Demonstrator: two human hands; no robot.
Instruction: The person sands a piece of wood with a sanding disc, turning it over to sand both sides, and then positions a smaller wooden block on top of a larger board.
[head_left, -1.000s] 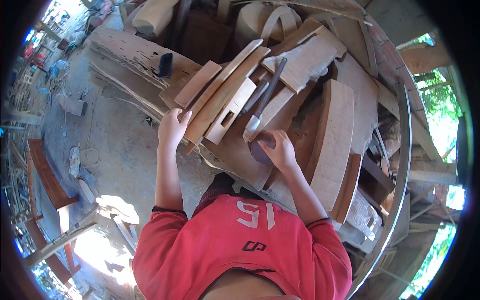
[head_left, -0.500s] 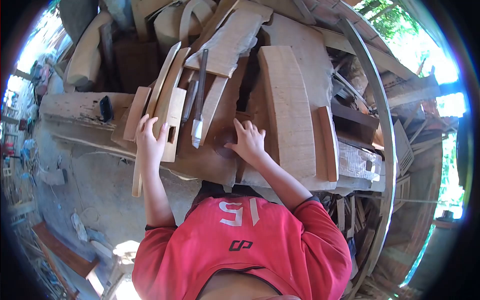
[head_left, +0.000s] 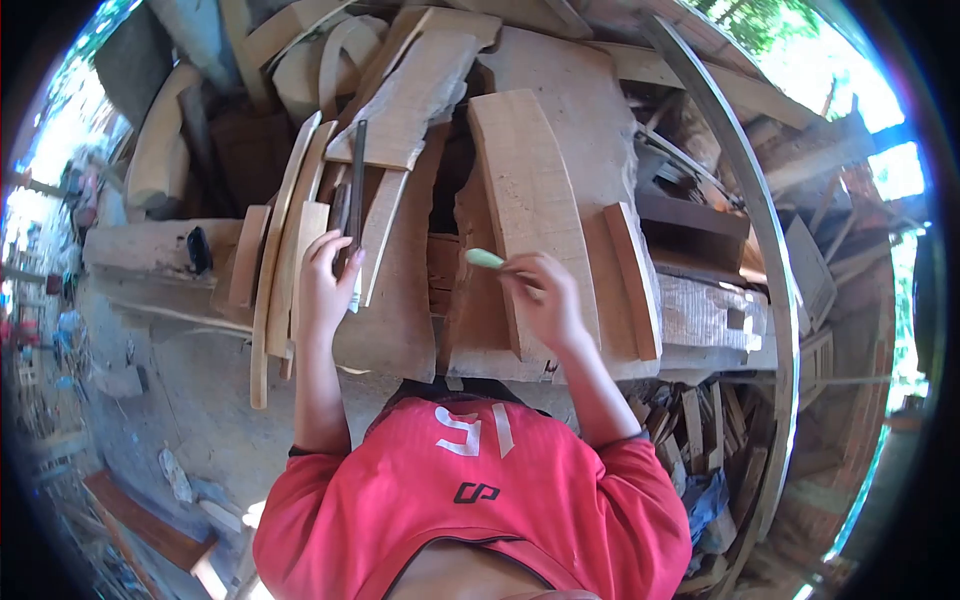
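Because the green object [head_left: 484, 258] is pinched at one end by the right hand [head_left: 545, 300], it could be dropped. Whether the left hand [head_left: 328, 286] is closed cannot be told.

The person wears a loose red shirt [head_left: 570, 510], printed with a large white number 15 [head_left: 502, 428] and, nearer the neckline [head_left: 500, 541], a small angular black logo [head_left: 477, 493]. Its wide short sleeves [head_left: 305, 495] end in dark edging [head_left: 318, 449], and dark legwear [head_left: 480, 392] shows past the hem. Left hand [head_left: 325, 285] and right hand [head_left: 545, 300] are bare.
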